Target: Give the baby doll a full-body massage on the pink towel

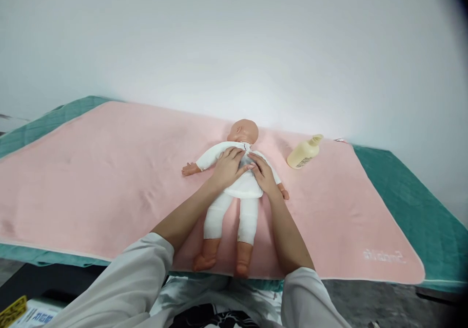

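A baby doll (pixel 243 190) in white clothes lies face down, its bald head pointing away from me and its feet toward me. Its head is turned to the left and both arms are spread. My left hand (pixel 229 168) rests flat on the left side of the doll's upper back, fingers stretched out. On the right side of the back lies my right hand (pixel 262 173), also with fingers extended. The two thumbs come close together over the middle of the back. Neither hand is wrapped round anything.
A pale yellow pump bottle (pixel 303 153) lies tilted to the right of the doll. Under both spreads a pink mat (pixel 91 182) over a green quilted cover (pixel 413 196). A white wall (pixel 234 45) rises behind. A box (pixel 36 313) is at the lower left.
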The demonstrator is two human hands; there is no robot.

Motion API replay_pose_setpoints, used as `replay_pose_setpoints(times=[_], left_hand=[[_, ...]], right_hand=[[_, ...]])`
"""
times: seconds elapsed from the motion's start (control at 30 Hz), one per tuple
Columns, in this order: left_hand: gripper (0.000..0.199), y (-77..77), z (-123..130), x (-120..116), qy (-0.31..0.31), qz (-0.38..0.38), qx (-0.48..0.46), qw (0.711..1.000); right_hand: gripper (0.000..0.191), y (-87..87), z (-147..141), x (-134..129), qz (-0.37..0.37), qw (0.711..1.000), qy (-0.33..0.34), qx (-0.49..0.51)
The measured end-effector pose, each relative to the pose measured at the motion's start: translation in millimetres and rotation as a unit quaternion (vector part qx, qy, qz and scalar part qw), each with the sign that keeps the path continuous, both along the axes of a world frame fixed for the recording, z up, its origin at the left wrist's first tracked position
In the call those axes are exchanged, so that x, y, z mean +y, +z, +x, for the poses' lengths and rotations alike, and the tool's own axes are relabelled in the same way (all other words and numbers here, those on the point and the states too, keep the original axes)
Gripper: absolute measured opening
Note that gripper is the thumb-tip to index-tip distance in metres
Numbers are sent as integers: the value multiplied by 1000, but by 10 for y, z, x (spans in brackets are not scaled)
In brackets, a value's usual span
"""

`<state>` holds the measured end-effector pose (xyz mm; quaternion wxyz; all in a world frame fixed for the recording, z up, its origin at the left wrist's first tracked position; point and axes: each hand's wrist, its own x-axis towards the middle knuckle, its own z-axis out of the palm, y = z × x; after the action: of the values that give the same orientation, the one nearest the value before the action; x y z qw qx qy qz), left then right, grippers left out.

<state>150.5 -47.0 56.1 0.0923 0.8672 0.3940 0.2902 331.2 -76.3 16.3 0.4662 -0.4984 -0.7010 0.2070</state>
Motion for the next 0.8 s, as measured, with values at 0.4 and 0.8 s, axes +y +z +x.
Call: replay_pose_setpoints(times=[0.4,0.8], left_hand=[[50,-101,25,38,5,0,10,1000],[49,-95,56,13,12,-6,22,1000]], right_hand=[[50,-33,-1,38,-38,999,24,-7],[51,-33,-5,40,-50,998,32,-17]])
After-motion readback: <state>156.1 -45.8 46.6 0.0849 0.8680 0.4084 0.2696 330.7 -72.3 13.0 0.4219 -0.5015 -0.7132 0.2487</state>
